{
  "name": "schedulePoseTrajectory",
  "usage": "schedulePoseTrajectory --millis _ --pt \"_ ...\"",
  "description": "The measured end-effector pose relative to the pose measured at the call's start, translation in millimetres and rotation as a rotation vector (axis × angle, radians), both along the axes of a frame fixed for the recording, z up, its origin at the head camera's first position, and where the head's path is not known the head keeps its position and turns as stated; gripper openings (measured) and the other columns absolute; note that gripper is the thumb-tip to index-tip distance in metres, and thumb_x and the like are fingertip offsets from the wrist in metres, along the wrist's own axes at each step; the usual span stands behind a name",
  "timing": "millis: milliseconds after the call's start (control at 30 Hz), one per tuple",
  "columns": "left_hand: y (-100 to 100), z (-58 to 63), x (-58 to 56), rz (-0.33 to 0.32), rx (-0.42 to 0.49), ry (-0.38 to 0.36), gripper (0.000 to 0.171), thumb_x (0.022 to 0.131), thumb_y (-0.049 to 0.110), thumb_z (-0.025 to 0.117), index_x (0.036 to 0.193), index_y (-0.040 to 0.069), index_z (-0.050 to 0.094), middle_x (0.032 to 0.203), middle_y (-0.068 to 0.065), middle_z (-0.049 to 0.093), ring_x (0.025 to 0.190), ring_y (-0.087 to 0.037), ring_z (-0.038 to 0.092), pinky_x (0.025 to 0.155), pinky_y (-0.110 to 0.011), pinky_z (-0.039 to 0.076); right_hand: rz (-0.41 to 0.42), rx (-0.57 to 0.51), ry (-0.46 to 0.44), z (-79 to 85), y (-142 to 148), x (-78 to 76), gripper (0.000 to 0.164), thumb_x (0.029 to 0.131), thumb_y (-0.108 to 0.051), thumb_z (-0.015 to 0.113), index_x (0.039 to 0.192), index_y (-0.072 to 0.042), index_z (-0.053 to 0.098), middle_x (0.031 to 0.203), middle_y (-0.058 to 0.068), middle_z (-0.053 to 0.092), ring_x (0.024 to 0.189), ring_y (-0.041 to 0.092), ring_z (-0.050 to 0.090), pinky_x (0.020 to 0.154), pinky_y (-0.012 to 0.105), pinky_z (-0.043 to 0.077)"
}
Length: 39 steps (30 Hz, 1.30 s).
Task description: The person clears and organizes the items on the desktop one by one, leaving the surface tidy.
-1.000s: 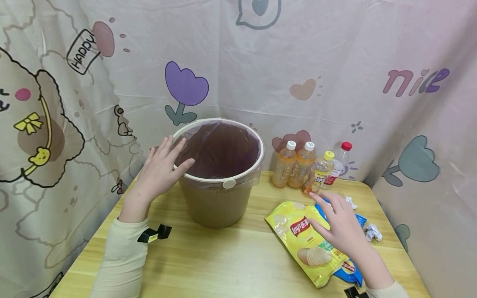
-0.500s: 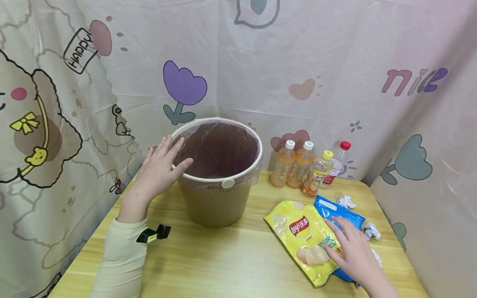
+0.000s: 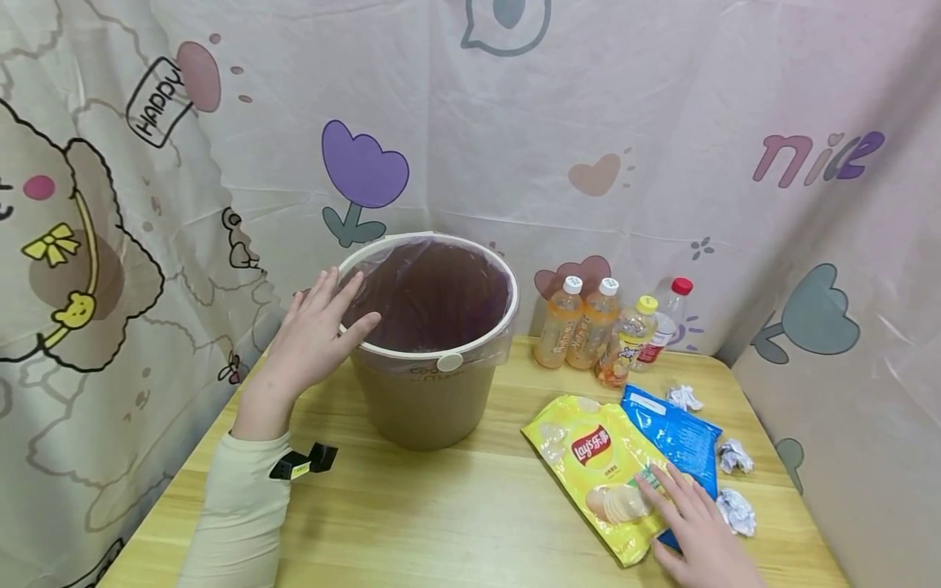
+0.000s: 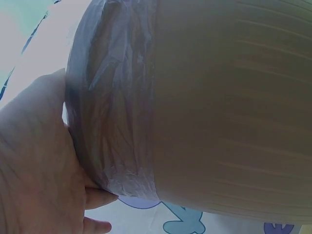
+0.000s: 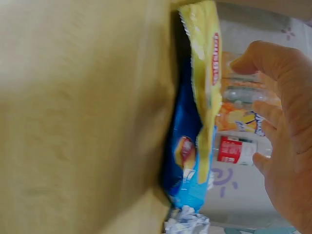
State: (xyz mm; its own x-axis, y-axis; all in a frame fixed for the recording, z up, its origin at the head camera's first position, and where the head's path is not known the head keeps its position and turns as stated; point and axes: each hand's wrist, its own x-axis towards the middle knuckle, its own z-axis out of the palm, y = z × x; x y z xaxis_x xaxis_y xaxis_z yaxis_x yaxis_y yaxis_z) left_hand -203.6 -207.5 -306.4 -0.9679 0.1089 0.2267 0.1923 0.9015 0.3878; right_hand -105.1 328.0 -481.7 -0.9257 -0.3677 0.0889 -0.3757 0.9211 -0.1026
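Left hand (image 3: 312, 336), fingers extended, ungripping, rests on rim (image 3: 412, 355) of lined wastebasket (image 3: 434, 408), presumably steadying it. Right of wastebasket: right hand (image 3: 697, 527), empty, spread above yellow Lay's bag (image 3: 584, 478), tilted by underlying blue bag (image 3: 676, 433).

At centre, the wastebasket (image 3: 430, 412) is taupe with a cream rim (image 3: 412, 355). Lower right, the Lay's chip bag (image 3: 599, 475) is yellow (its logo (image 3: 591, 446) red), the other chip bag (image 3: 680, 437) blue. Upper left, the pale curtain (image 3: 287, 65) carries a purple tulip (image 3: 365, 166) with grey-green leaves (image 3: 367, 232).
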Motion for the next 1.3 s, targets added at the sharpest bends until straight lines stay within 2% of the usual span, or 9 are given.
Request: schedulePoseTrajectory --millis 133,367,500,567,600,667,733,1033,1300 --pt "0 -0.1 0.5 0.002 0.0 -0.002 0.078 0.097 0.065 0.034 0.158 0.02 0.018 0.165 -0.016 0.003 0.154 -0.033 -0.001 0.12 -0.063 -0.002 -0.05 -0.008 -0.099 -6.2 -3 4.8 0.083 0.077 -0.033 0.076 0.15 -0.03 0.038 0.157 0.01 0.036 0.148 0.032 0.026 0.106 0.012 -0.027" --pt "0 -1.0 -1.3 0.0 -0.008 0.001 0.078 0.096 0.066 0.033 0.158 0.02 0.017 0.165 -0.015 0.003 0.154 -0.032 -0.001 0.12 -0.062 -0.002 -0.071 -0.008 -0.106 -17.0 -6 4.7 0.088 0.073 -0.032 0.078 0.151 -0.028 0.037 0.157 0.01 0.035 0.152 0.027 0.018 0.106 0.012 -0.027" --pt "0 -1.0 -1.8 -0.002 -0.008 0.001 0.079 0.096 0.067 0.032 0.158 0.021 0.016 0.165 -0.015 0.003 0.153 -0.033 -0.001 0.12 -0.062 -0.002 -0.075 -0.02 -0.125 -22.5 -6 1.6 0.088 0.073 -0.03 0.078 0.151 -0.027 0.037 0.157 0.01 0.035 0.149 0.033 0.022 0.104 0.011 -0.027" --pt "0 -0.9 -1.4 -0.005 -0.006 0.002 0.079 0.096 0.067 0.031 0.158 0.02 0.016 0.165 -0.016 0.003 0.153 -0.034 -0.001 0.12 -0.063 -0.002 -0.08 -0.027 -0.145 -24.2 -7 -0.1 0.087 0.073 -0.027 0.078 0.15 -0.025 0.039 0.156 0.011 0.036 0.147 0.037 0.026 0.116 0.03 -0.025" --pt "0 -1.0 -1.3 -0.006 -0.007 0.003 0.079 0.096 0.067 0.031 0.158 0.02 0.015 0.165 -0.016 0.003 0.153 -0.034 -0.001 0.12 -0.063 -0.001 -0.085 -0.031 -0.162 -24.7 -8 -0.7 0.086 0.073 -0.026 0.078 0.15 -0.025 0.039 0.156 0.011 0.036 0.145 0.039 0.027 0.12 0.041 -0.02" --pt "0 -1.2 -0.9 -0.008 -0.01 0.006 0.079 0.096 0.067 0.03 0.158 0.02 0.015 0.165 -0.017 0.003 0.153 -0.035 -0.001 0.119 -0.064 -0.001 -0.094 -0.034 -0.2 -25.3 -8 -1.5 0.085 0.073 -0.023 0.077 0.15 -0.025 0.04 0.156 0.012 0.036 0.145 0.042 0.027 0.12 0.061 0.0" --pt "0 -1.4 -0.7 -0.007 -0.012 0.008 0.079 0.096 0.067 0.03 0.158 0.02 0.015 0.165 -0.016 0.004 0.153 -0.035 -0.001 0.119 -0.064 0.0 -0.093 -0.024 -0.223 -25.4 -9 -2.3 0.084 0.072 -0.022 0.077 0.149 -0.023 0.041 0.156 0.013 0.037 0.144 0.043 0.027 0.112 0.067 0.022" --pt "0 -1.1 -0.4 -0.008 -0.008 0.019 0.078 0.097 0.066 0.031 0.158 0.02 0.016 0.165 -0.017 0.005 0.153 -0.036 0.001 0.119 -0.064 0.0 -0.1 -0.037 -0.259 -26.1 -16 -5.2 0.077 0.076 -0.022 0.073 0.147 -0.021 0.044 0.154 0.014 0.04 0.145 0.042 0.028 0.112 0.067 0.021" --pt "0 -1.4 0.7 -0.011 -0.005 0.029 0.078 0.097 0.065 0.031 0.157 0.018 0.018 0.164 -0.019 0.008 0.153 -0.037 0.002 0.118 -0.066 0.002 -0.101 -0.035 -0.248 -27.8 -21 -5.5 0.07 0.081 -0.032 0.074 0.145 -0.024 0.047 0.153 0.01 0.043 0.144 0.04 0.031 0.112 0.067 0.022"
